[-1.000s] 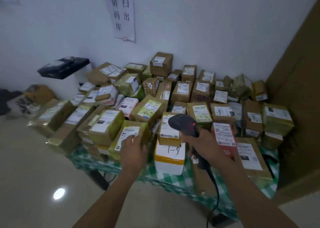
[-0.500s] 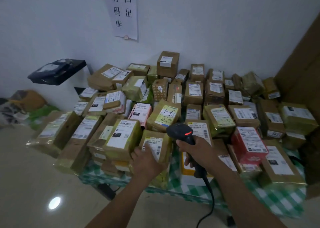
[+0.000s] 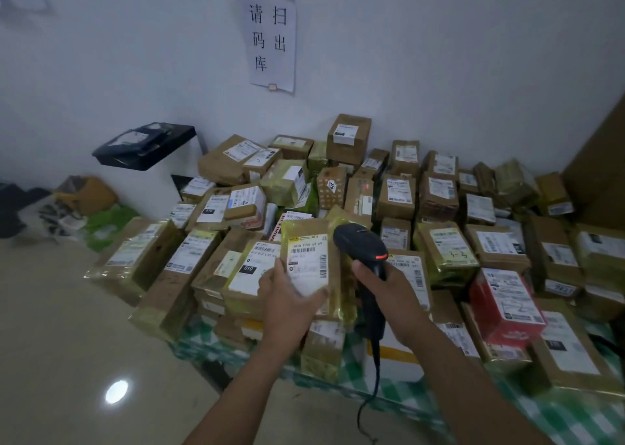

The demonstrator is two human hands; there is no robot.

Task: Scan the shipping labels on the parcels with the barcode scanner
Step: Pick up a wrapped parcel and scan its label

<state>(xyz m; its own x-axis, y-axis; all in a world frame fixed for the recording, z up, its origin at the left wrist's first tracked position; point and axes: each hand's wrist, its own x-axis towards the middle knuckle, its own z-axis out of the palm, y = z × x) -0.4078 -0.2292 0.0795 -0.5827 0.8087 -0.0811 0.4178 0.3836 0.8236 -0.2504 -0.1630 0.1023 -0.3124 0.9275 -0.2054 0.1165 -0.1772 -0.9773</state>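
Your left hand point(image 3: 291, 306) holds a flat brown cardboard parcel banded with yellow tape point(image 3: 334, 275). Its fingers point(image 3: 274, 273) curl round the near left edge, and the thumb presses on the white shipping label point(image 3: 307, 258), which faces you. The parcel stands tilted up over the pile of taped cardboard parcels point(image 3: 439, 190), at the near middle of the bench with the green-and-white checked cloth point(image 3: 422, 394). Your right hand point(image 3: 389, 295) has its fingers wrapped tight round the handle of the black barcode scanner point(image 3: 360, 245). The scanner's head sits just right of the label with a red light glowing on it, and its black cable point(image 3: 372, 377) hangs past the near bench edge. A red box point(image 3: 500, 309) lies to the right.
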